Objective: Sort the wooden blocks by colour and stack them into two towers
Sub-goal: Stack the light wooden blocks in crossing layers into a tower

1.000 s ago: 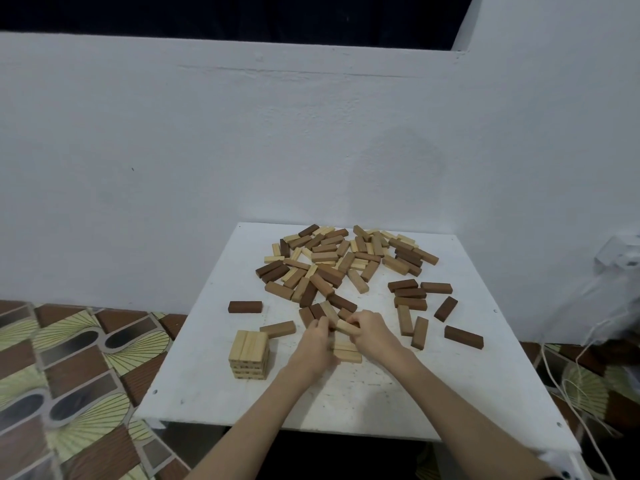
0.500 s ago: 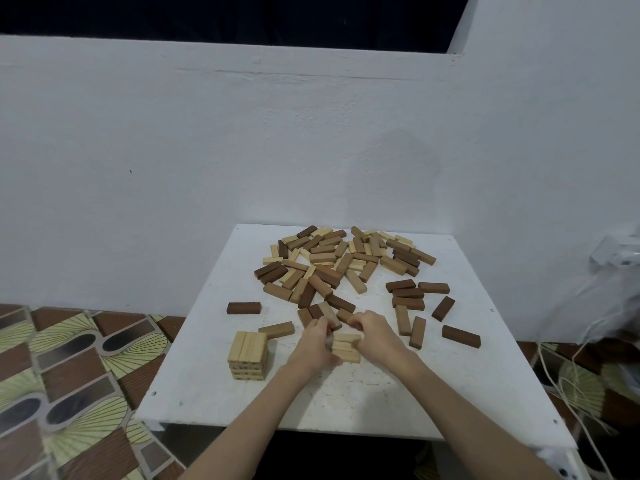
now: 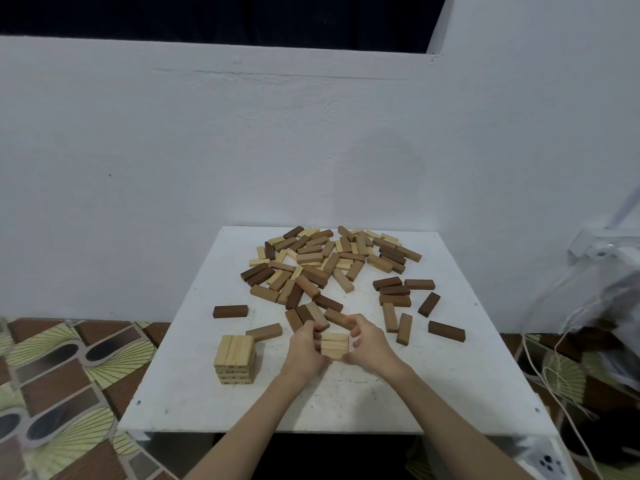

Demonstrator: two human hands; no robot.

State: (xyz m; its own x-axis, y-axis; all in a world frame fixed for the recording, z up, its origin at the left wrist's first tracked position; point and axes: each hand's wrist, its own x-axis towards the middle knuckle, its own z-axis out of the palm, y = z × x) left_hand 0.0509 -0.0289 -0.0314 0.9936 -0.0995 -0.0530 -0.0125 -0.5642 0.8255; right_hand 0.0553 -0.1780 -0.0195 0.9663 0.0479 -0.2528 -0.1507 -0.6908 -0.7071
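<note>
Blocks of pale wood (image 3: pixel 334 345) sit gathered between my left hand (image 3: pixel 304 348) and right hand (image 3: pixel 367 344), both curled round the row's ends on the worktop (image 3: pixel 433 382), right of the pale tower (image 3: pixel 235 359). I judge them light, rigid and smooth, so even squeezing from both ends should lift them together. Unsorted pile (image 3: pixel 329 261) lies beyond.

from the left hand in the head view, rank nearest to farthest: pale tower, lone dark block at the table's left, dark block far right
From the left hand:
1. pale tower, just to its left.
2. lone dark block, farther left and back.
3. far-right dark block, beyond the right hand.
</note>
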